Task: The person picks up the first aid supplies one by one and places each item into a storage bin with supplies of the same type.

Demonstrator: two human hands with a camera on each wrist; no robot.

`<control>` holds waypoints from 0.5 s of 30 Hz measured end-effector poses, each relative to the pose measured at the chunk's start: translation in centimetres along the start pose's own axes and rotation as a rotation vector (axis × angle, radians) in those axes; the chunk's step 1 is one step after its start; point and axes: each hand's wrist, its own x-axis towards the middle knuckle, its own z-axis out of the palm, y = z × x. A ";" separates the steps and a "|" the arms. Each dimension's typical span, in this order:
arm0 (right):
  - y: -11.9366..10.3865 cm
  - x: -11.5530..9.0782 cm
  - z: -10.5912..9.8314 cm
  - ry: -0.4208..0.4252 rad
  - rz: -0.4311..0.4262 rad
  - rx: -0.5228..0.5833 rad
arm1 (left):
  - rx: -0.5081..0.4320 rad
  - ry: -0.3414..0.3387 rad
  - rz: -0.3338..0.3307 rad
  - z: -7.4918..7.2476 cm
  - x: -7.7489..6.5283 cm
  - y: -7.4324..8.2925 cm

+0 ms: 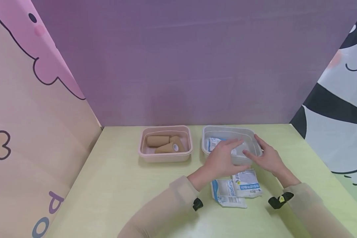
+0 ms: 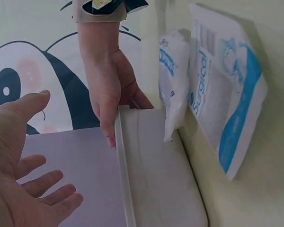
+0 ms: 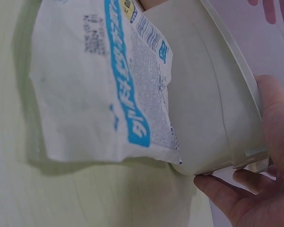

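Note:
A translucent white plastic box [image 1: 230, 133] stands toward the back right of the table with a white-and-blue packet [image 1: 214, 142] inside. My left hand [image 1: 221, 160] is over its front left part, fingers spread and apart; the left wrist view shows nothing in its grasp. With my right hand [image 1: 269, 161] I hold the box's right end, thumb at the rim and fingers against the outside, as the right wrist view shows. Before the box lie two packets: a flat one marked "Surgical" [image 1: 226, 195] and another with a blue label band [image 3: 99, 90], which leans against the box's front wall.
Left of the white box stands a pink plastic box [image 1: 166, 159] holding several brown rolls [image 1: 158, 141]. A purple panel [image 1: 178, 66] rises behind the pale yellow table [image 1: 113, 185]. Printed side panels with cartoon figures flank it left and right.

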 end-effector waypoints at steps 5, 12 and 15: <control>0.0 0.0 0.0 -0.004 -0.004 0.000 | 0.007 -0.002 0.020 0.7 -0.8 0.0; -0.2 0.0 -0.1 -0.006 -0.019 0.019 | 0.024 -0.034 0.040 2.2 -1.8 -0.2; -0.2 0.0 -0.1 -0.004 -0.017 0.020 | 0.062 -0.062 0.048 3.2 -2.1 -0.4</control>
